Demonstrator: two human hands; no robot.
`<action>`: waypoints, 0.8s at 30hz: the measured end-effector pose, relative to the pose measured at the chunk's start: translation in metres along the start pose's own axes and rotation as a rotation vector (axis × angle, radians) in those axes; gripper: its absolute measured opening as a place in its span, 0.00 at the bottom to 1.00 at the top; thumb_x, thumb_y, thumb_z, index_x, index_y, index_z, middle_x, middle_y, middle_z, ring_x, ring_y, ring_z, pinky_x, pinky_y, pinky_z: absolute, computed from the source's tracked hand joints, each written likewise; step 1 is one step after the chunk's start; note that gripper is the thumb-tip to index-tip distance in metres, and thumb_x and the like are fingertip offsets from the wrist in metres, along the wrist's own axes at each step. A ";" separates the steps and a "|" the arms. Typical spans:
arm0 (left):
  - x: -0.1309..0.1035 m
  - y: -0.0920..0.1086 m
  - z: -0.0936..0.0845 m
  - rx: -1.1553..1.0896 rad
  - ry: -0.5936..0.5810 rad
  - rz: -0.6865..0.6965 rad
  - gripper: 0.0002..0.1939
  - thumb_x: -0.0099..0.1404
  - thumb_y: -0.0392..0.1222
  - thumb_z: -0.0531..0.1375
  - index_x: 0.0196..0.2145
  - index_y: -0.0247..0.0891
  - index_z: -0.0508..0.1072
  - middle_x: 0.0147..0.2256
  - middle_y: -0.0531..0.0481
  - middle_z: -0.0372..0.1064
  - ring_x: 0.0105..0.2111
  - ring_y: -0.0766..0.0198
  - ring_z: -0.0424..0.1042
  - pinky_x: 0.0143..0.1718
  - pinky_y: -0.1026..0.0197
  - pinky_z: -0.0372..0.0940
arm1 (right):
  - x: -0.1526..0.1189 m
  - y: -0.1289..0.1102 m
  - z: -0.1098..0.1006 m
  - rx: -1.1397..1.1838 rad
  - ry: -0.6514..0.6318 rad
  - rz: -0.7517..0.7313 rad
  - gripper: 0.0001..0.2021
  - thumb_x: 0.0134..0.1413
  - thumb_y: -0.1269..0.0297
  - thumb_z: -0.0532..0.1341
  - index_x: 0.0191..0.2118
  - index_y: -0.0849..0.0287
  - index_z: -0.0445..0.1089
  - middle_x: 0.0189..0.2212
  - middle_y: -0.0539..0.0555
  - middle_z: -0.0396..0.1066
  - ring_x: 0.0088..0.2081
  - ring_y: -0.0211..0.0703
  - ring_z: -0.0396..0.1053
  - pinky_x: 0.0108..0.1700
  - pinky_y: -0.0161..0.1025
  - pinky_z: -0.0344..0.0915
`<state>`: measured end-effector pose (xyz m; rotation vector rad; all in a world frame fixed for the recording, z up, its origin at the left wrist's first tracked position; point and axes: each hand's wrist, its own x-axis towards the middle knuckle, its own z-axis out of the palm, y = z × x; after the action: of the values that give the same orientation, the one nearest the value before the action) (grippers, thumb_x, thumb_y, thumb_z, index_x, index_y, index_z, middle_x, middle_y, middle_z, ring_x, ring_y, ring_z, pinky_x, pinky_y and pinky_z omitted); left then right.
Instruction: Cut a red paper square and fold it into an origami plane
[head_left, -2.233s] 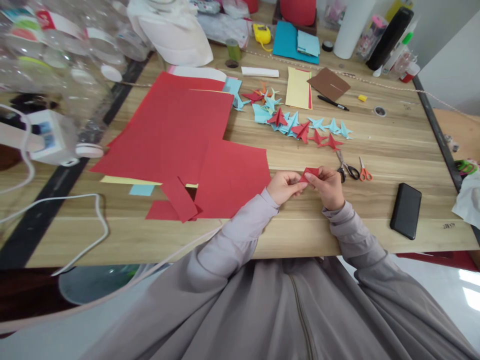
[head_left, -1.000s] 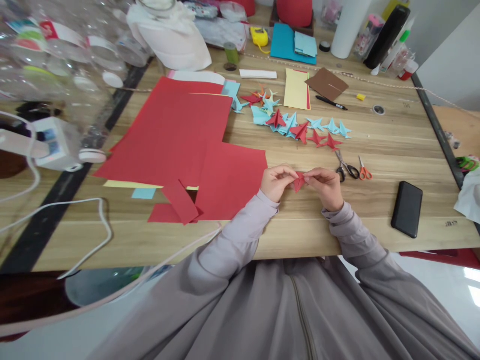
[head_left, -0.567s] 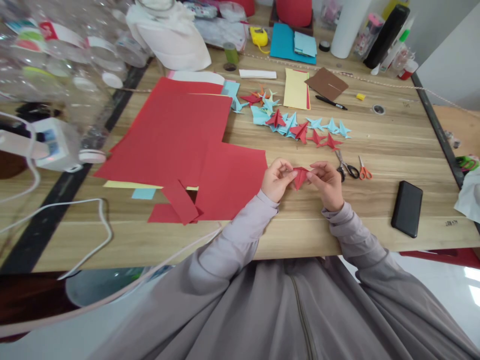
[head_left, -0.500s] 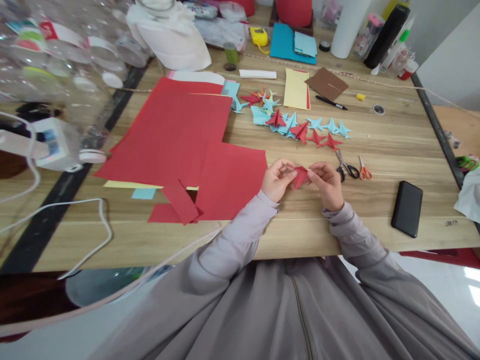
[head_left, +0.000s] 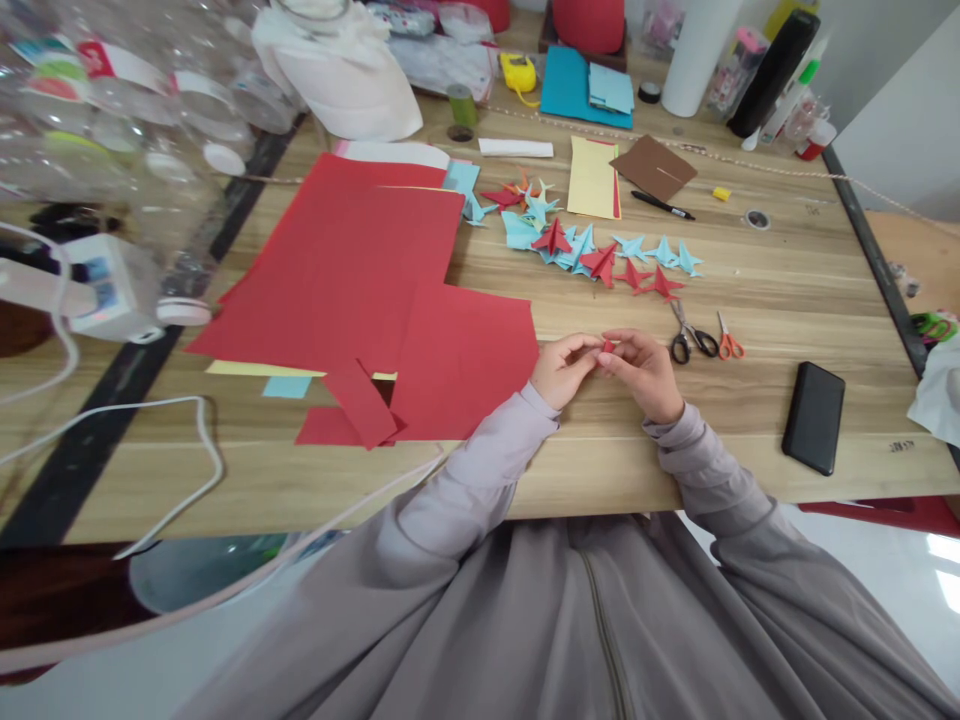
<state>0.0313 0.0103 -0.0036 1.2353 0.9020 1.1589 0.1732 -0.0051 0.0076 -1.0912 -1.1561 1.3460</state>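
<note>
Left hand [head_left: 566, 371] and right hand [head_left: 643, 374] both grip a small folded red paper piece [head_left: 607, 346], mostly hidden by fingers, above the wood-grain table [head_left: 592, 460].

Looks forward and steeply down from the head, over the tabletop [head_left: 727, 430]. Sits close above the sleeves [head_left: 480, 460] and garment front [head_left: 555, 620] — wide enough to take in both hands [head_left: 646, 376], right of centre, and wall [head_left: 892, 100] at upper right.
</note>
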 end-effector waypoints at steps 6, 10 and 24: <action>-0.004 0.002 0.000 0.016 -0.052 0.032 0.10 0.52 0.42 0.65 0.33 0.35 0.78 0.31 0.46 0.77 0.32 0.60 0.75 0.37 0.58 0.69 | 0.002 0.002 -0.001 -0.010 0.093 -0.004 0.20 0.36 0.54 0.71 0.33 0.60 0.70 0.17 0.45 0.70 0.18 0.31 0.65 0.23 0.32 0.64; -0.005 0.001 0.004 -0.046 -0.035 -0.005 0.14 0.51 0.45 0.67 0.33 0.33 0.78 0.29 0.45 0.77 0.28 0.62 0.75 0.33 0.58 0.70 | 0.003 0.001 -0.003 -0.002 0.079 -0.040 0.17 0.41 0.52 0.69 0.32 0.60 0.71 0.18 0.46 0.70 0.19 0.32 0.66 0.23 0.32 0.64; 0.002 -0.004 0.000 -0.171 0.082 -0.114 0.21 0.47 0.51 0.69 0.34 0.33 0.77 0.29 0.47 0.76 0.23 0.63 0.74 0.25 0.58 0.73 | 0.003 0.002 -0.005 -0.032 0.102 -0.090 0.14 0.40 0.54 0.69 0.31 0.57 0.71 0.24 0.48 0.72 0.23 0.33 0.65 0.27 0.35 0.66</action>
<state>0.0323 0.0123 -0.0076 0.9923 0.9027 1.1769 0.1775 -0.0014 0.0049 -1.1047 -1.1416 1.1923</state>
